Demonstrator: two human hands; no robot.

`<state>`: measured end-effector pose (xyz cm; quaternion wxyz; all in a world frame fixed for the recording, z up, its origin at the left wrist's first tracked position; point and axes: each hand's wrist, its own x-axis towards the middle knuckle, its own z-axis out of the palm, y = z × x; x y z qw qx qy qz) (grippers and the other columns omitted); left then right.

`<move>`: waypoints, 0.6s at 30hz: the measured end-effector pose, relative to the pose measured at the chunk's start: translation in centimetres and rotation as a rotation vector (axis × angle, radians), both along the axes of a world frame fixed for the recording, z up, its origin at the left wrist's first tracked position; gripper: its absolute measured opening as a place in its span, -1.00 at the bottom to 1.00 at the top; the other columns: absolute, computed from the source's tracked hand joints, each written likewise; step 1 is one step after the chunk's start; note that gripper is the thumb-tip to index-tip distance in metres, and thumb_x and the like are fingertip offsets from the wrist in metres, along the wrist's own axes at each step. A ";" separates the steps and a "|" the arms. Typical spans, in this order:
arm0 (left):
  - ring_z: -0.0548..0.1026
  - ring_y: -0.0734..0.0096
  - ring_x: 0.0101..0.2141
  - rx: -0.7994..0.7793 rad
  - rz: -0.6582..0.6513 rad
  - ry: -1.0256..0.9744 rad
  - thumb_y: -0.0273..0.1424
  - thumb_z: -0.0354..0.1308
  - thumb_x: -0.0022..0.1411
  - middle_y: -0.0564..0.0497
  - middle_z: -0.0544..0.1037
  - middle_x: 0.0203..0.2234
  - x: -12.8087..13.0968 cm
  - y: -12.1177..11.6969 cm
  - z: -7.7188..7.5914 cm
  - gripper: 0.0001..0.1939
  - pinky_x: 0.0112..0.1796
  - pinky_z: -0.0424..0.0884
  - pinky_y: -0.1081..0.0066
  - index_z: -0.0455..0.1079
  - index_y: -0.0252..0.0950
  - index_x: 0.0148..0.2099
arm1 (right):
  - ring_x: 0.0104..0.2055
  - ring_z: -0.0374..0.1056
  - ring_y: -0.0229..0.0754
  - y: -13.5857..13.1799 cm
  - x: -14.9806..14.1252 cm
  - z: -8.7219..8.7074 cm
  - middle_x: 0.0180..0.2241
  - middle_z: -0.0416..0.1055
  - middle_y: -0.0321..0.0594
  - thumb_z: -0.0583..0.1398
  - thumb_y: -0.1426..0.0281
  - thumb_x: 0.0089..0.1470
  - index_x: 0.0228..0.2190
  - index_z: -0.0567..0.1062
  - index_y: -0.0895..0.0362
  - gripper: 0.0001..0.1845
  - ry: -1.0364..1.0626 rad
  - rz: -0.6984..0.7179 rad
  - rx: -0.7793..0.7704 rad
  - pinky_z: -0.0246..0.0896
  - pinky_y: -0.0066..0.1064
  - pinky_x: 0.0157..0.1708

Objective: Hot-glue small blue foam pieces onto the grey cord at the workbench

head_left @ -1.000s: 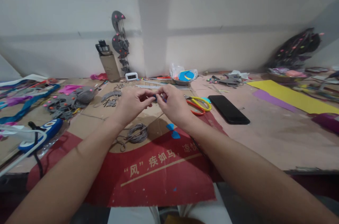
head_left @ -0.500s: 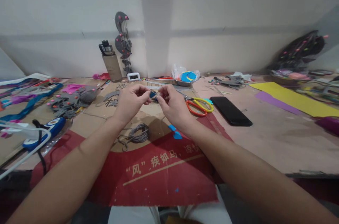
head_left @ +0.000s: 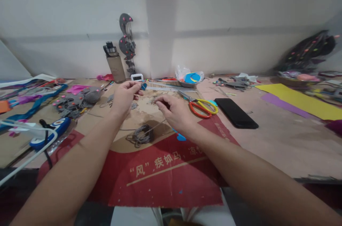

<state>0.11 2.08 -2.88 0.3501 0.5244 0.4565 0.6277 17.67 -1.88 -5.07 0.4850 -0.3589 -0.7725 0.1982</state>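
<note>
My left hand (head_left: 126, 97) is closed in a pinch on a small dark-blue piece (head_left: 144, 86), held above the cardboard. My right hand (head_left: 175, 110) hovers over the middle of the sheet, thumb and forefinger together. A grey cord (head_left: 159, 125) runs up from a loose coil (head_left: 144, 135) into that hand's curled fingers; its end is too small to make out. Between the hands, a row of small dark pins or marks (head_left: 159, 95) shows on the cardboard (head_left: 149, 106). Bright blue scraps (head_left: 181, 137) lie beside my right wrist.
Scissors (head_left: 200, 107) with red and yellow handles lie to the right, near a black phone (head_left: 236, 113). A bottle (head_left: 115, 63), white timer (head_left: 137, 77) and foil bowl (head_left: 189, 78) stand behind. Left is a pinned grey piece (head_left: 77, 101); right, yellow sheet (head_left: 299, 99).
My hands have moved apart. The left went left and up with the blue piece; the right stayed near the middle. The cord now stretches from the coil, and the view shifted slightly.
</note>
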 end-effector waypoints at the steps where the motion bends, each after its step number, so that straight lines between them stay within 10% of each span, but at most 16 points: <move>1: 0.42 0.57 -0.60 0.000 0.032 -0.025 -0.36 0.25 -0.05 0.07 0.45 -0.59 -0.4 0.3 0.1 -0.85 -0.66 0.16 0.59 0.39 -0.31 -0.42 | -0.37 0.30 -0.26 -0.1 -0.1 0.0 -0.41 0.46 -0.24 0.08 0.39 0.12 -0.35 0.49 0.14 -0.82 0.026 0.029 -0.027 0.15 -0.41 -0.34; 18: 0.37 0.61 -0.54 -0.052 0.361 -0.217 -0.26 0.20 0.00 0.19 0.36 -0.65 -7.0 3.8 0.8 -0.75 -0.58 0.13 0.52 0.18 -0.24 -0.44 | -0.38 0.32 -0.30 -4.2 -0.1 2.5 -0.39 0.44 -0.27 0.12 0.31 0.13 -0.31 0.50 0.09 -0.83 0.235 0.438 -0.174 0.24 -0.44 -0.39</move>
